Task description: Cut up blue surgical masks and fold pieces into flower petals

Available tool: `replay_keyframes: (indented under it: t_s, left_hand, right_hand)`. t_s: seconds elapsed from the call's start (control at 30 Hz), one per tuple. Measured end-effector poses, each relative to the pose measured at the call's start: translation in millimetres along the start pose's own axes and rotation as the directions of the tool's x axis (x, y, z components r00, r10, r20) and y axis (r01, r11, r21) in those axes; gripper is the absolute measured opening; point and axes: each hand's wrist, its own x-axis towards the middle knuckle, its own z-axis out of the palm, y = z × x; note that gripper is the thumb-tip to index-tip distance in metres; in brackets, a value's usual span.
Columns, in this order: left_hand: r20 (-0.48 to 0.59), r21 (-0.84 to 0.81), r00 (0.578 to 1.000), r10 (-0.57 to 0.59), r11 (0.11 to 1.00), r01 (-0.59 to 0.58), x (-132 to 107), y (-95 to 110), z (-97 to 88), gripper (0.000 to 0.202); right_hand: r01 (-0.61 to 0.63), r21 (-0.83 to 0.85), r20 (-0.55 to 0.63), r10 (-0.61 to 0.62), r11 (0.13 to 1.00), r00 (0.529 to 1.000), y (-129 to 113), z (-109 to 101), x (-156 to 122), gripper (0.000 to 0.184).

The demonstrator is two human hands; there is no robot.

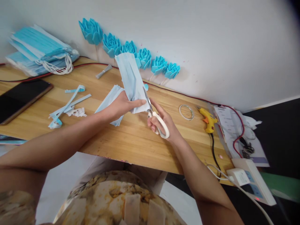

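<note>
My left hand [127, 102] pinches a pale blue face mask [131, 79] near its lower end, holding it up over the table. The mask has no ear loops that I can see. Gripped in my right hand [166, 120] are white-handled scissors [162, 125], their blades lying along the mask's right edge. How far the blades are apart is hard to make out. Beneath my left wrist lies another pale blue mask piece [109, 98] on the wooden table [140, 140]. Cut blue strips [70, 103] and white scraps [78, 112] lie to the left.
Masks [38, 47] are stacked at the back left, behind a phone [22, 97]. Several blue fabric flowers [92, 31] stand along the wall. A tape roll [186, 112], a yellow glue gun [208, 120] and a power strip [255, 181] are on the right, with cables around them.
</note>
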Motion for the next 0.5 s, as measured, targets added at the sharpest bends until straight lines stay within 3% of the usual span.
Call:
replay_keyframes:
  t_s: [0.33,0.5]
  left_hand:
    - [0.009,0.035,1.0,-0.015,0.999,0.015,-0.9,1.4,0.4,0.043]
    - [-0.033,-0.027,0.999,-0.006,1.0,0.005,2.4,-5.7,-0.5,0.046]
  right_hand:
    - [-0.005,0.032,0.01,0.005,0.999,1.0,1.2,0.0,1.4,0.105]
    - [-0.005,0.012,-0.005,0.005,1.0,1.0,2.7,-1.0,3.1,0.106]
